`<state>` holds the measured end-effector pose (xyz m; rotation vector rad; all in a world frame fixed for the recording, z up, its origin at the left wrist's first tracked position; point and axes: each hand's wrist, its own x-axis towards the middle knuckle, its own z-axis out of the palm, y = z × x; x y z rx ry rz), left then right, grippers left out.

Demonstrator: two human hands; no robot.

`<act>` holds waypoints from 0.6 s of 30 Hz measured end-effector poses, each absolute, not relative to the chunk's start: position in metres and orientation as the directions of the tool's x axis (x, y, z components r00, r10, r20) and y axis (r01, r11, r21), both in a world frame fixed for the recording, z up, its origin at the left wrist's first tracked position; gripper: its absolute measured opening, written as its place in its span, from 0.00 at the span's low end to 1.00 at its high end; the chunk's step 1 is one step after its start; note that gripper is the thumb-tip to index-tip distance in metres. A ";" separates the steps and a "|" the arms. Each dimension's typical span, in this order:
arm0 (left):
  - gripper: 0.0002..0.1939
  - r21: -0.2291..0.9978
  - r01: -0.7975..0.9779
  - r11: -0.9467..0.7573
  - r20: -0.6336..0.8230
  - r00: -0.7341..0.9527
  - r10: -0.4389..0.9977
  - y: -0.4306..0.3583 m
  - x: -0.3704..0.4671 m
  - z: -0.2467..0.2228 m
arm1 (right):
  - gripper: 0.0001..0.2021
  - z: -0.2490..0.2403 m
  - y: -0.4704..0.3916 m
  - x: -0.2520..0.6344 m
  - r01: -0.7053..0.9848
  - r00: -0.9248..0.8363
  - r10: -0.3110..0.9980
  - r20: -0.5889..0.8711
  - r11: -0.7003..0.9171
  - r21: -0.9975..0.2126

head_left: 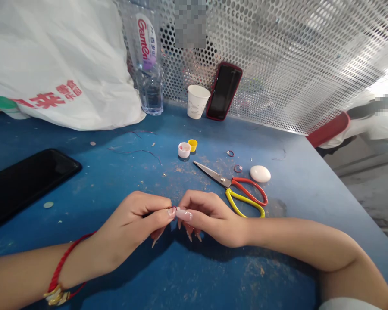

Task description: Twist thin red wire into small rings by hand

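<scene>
My left hand (129, 232) and my right hand (210, 219) meet fingertip to fingertip just above the blue table. Both are closed in a pinch on a small dark red thread piece (173, 209), mostly hidden by the fingers. Beyond my right hand lie scissors (228, 183) with one red and one yellow handle, blades apart. Two small thread rings (230, 153) (237, 168) rest near them, beside a smooth white egg-shaped object (260, 173). A white cap (184, 150) with tiny bits inside touches a yellow cap (192, 145).
A black phone (32, 181) lies at left. Toward the back stand a large white plastic bag (58, 56), a water bottle (148, 64), a paper cup (198, 101) and a red-edged phone (224, 91) against a perforated metal screen (278, 64). Loose thread (139, 151) lies mid-table. Another person's arm (352, 129) shows at right.
</scene>
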<state>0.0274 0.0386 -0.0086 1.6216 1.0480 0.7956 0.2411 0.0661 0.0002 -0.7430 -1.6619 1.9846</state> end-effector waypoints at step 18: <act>0.26 0.947 0.188 -0.262 0.155 0.449 0.880 0.034 0.026 -0.020 | 0.21 -0.002 0.068 0.243 0.010 -0.760 0.629 -0.163 -0.239 -0.971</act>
